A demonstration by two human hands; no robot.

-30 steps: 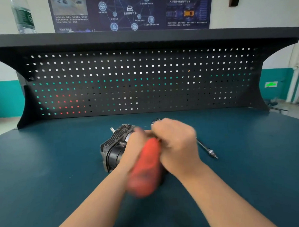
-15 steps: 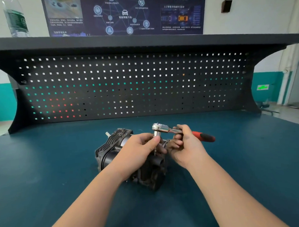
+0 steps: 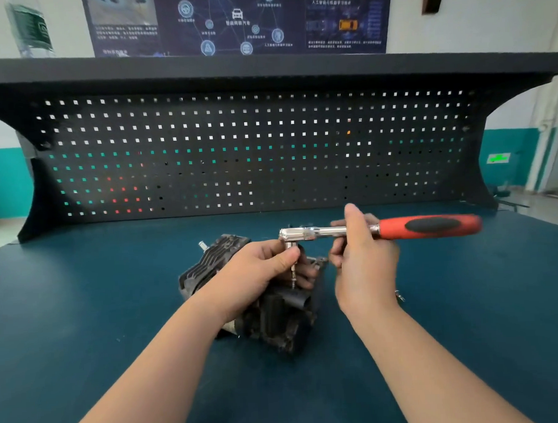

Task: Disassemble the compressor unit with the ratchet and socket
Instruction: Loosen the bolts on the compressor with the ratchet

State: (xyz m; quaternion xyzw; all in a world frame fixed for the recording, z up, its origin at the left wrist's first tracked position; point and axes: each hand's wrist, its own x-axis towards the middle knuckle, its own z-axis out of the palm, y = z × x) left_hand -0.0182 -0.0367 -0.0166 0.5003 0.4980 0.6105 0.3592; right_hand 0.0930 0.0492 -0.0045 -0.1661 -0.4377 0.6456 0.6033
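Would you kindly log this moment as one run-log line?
left hand: pinches bolt under ratchet head | right hand: grips ratchet shaft | compressor unit: on workbench

A second ago our hands were bunched together over the compressor (image 3: pixel 275 313) with the ratchet (image 3: pixel 377 228) a red blur swinging low toward us. Now we hold the ratchet level above the unit, its red handle pointing out to the right and sharply in view. Our right hand (image 3: pixel 363 258) has slid onto the chrome shank just behind the head, thumb raised over it. Our left hand (image 3: pixel 261 273) has shifted to the socket (image 3: pixel 291 244) under the ratchet head, thumb and fingers pinching there, with a thin bolt (image 3: pixel 293 274) showing below. More of the compressor's dark front shows beneath our hands than before.
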